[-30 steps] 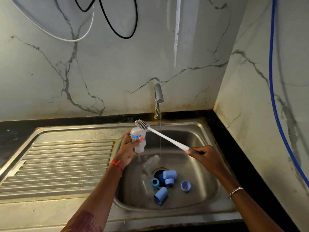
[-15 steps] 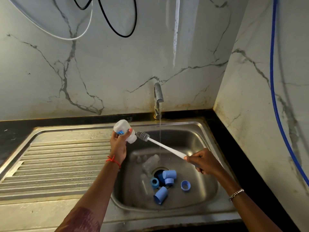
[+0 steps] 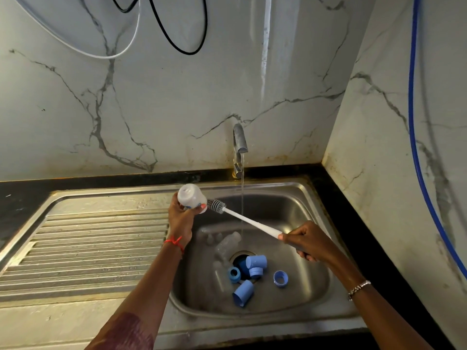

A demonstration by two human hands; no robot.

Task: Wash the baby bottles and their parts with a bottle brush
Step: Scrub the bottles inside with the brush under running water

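Left hand (image 3: 180,219) gripped a bottle (image 3: 190,198) tipped sideways above the sink's (image 3: 313,198) left rim, right hand (image 3: 307,242) curled round the brush (image 3: 249,221) handle, bristles at the bottle's mouth, tap (image 3: 239,145) ran, blue caps (image 3: 249,276) lay by the drain

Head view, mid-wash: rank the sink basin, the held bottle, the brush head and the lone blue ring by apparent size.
1. sink basin
2. held bottle
3. brush head and lone blue ring: they look about alike, so left unranked.
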